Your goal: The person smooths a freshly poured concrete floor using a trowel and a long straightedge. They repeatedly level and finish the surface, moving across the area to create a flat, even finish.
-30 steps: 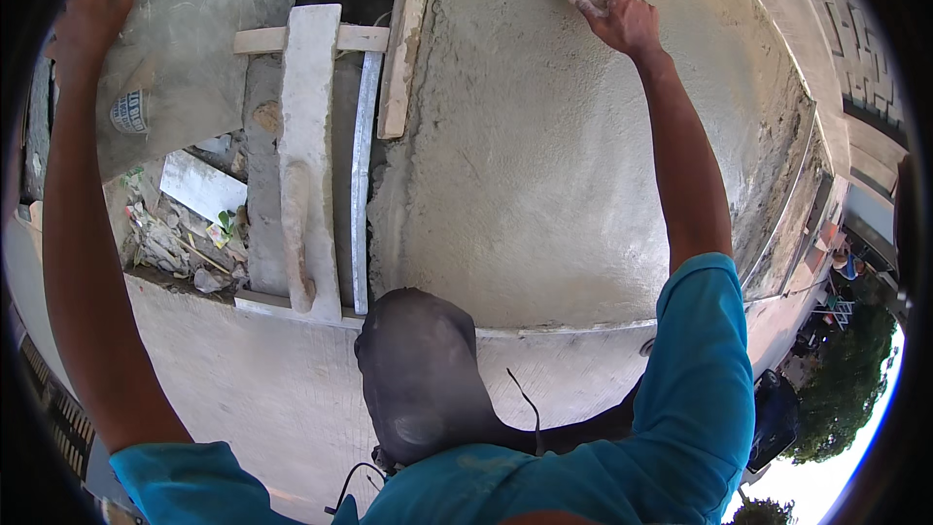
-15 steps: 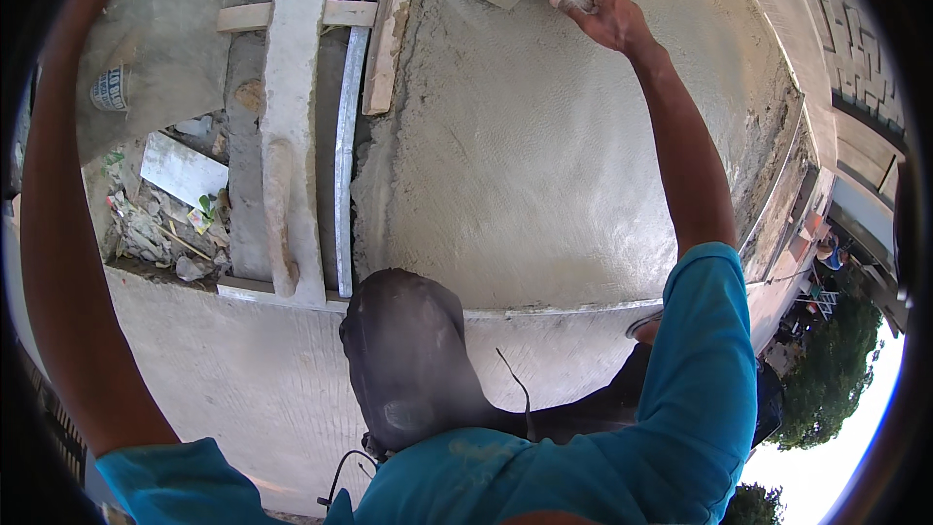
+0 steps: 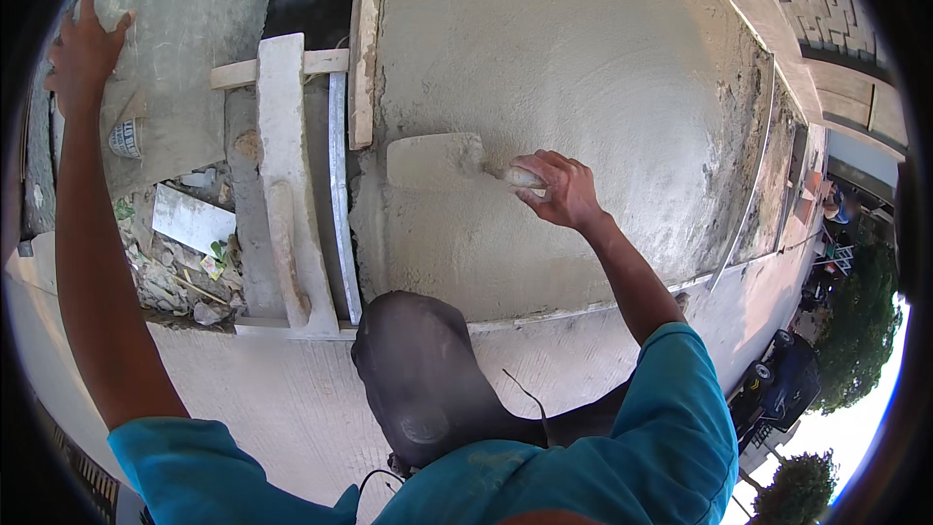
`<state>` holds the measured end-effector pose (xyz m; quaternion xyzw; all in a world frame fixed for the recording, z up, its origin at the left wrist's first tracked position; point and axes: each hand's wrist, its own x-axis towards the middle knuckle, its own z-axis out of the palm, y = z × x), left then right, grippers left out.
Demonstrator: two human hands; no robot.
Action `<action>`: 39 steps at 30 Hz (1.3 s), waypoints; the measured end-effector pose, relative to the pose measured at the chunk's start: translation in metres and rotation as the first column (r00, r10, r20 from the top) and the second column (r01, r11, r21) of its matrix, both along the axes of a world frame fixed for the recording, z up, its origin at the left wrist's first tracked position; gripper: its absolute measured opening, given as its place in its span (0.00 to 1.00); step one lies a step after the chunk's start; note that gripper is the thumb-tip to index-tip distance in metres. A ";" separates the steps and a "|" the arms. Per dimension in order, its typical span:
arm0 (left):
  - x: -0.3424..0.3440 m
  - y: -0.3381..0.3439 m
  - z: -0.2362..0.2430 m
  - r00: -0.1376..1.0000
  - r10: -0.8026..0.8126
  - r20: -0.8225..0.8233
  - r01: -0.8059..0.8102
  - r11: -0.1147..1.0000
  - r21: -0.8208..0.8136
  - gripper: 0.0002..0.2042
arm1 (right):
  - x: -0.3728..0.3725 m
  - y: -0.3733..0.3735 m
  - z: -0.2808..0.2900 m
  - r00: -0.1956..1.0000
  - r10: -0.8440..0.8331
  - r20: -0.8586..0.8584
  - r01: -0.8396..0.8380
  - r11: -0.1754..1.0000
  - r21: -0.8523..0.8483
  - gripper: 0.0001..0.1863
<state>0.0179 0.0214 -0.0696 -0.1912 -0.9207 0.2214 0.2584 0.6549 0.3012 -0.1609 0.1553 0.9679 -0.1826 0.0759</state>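
My right hand point(image 3: 564, 192) is closed round the handle of a cement-coated trowel point(image 3: 434, 161). Its broad blade lies flat on a bed of wet grey cement point(image 3: 554, 68) and points left. At the far left, my left hand point(image 3: 86, 51) rests with fingers spread on a grey concrete slab point(image 3: 185, 0); it holds nothing. Between the hands lies a pale float board point(image 3: 281, 87) with a long grip point(image 3: 283, 243), beside a narrow metal strip point(image 3: 339, 165).
A wooden batten point(image 3: 366, 49) borders the cement on the left. Rubble point(image 3: 175, 282) with a white tile piece point(image 3: 194, 218) fills a gap near a printed cup point(image 3: 124, 139). My knee point(image 3: 408, 331) stands at the near edge. A dark vehicle point(image 3: 777, 379) is at the right.
My right hand has drawn the trowel nearer and to the left, and its whole blade now shows. My left hand has come fully into view on the slab.
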 end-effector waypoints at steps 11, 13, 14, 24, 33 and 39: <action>0.038 0.015 0.031 0.994 0.094 0.059 -0.098 0.993 0.070 0.41 | 0.021 -0.072 0.009 0.874 -0.485 0.024 0.486 0.874 -0.009 0.22; 0.043 0.026 0.028 0.995 0.060 0.076 -0.067 0.993 0.095 0.41 | 0.050 -0.087 0.028 0.814 -0.576 0.069 0.578 0.816 -0.011 0.24; 0.047 0.028 0.032 0.995 0.056 0.081 -0.064 0.993 0.100 0.42 | 0.064 -0.089 0.037 0.779 -0.618 0.109 0.622 0.783 -0.004 0.24; 0.046 0.028 0.026 0.993 0.012 0.117 -0.041 0.967 0.251 0.46 | 0.221 -0.044 0.220 0.240 -0.958 0.157 0.922 0.175 -0.344 0.30; 0.015 -0.021 0.000 0.975 -0.196 -0.108 0.220 0.754 0.619 0.37 | 0.436 0.056 0.241 0.069 -0.942 -0.328 0.989 0.020 0.149 0.38; 0.136 -0.063 -0.012 0.879 -0.413 -0.240 0.452 0.881 0.138 0.25 | 0.560 0.080 0.105 -0.157 -0.971 -0.180 0.980 -0.176 0.097 0.29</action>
